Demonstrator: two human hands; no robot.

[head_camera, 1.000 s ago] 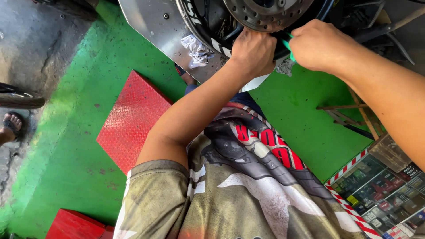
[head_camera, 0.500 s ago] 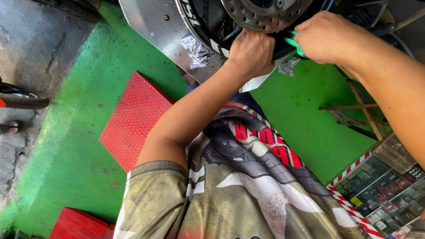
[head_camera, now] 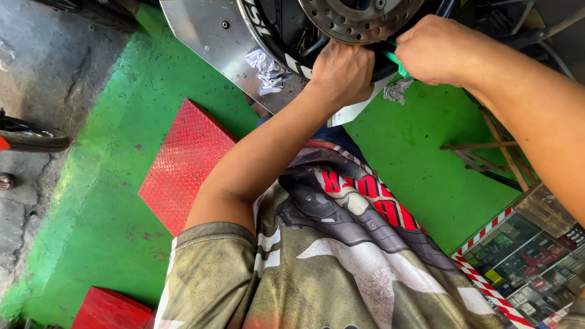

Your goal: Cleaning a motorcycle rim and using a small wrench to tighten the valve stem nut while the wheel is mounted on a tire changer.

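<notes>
A motorcycle wheel [head_camera: 286,36] with a black tyre and a drilled metal brake disc [head_camera: 359,18] fills the top of the view. My left hand [head_camera: 342,72] is closed against the rim just below the disc; what it grips is hidden by the fingers. My right hand [head_camera: 434,49] is closed around a green-handled tool [head_camera: 396,61], whose tip points toward the rim between both hands. A crumpled grey rag [head_camera: 399,90] lies under my right hand.
A shiny metal plate [head_camera: 207,36] with crumpled foil [head_camera: 267,67] lies beside the wheel. Red checker plates [head_camera: 186,167] [head_camera: 109,309] rest on the green floor [head_camera: 103,183]. Another tyre [head_camera: 30,140] is at the left edge. A wooden frame [head_camera: 487,152] and a shelf of boxes [head_camera: 524,268] stand to the right.
Both hands stay at the rim. My right hand has shifted slightly up and right with the green tool; my left hand has barely moved.
</notes>
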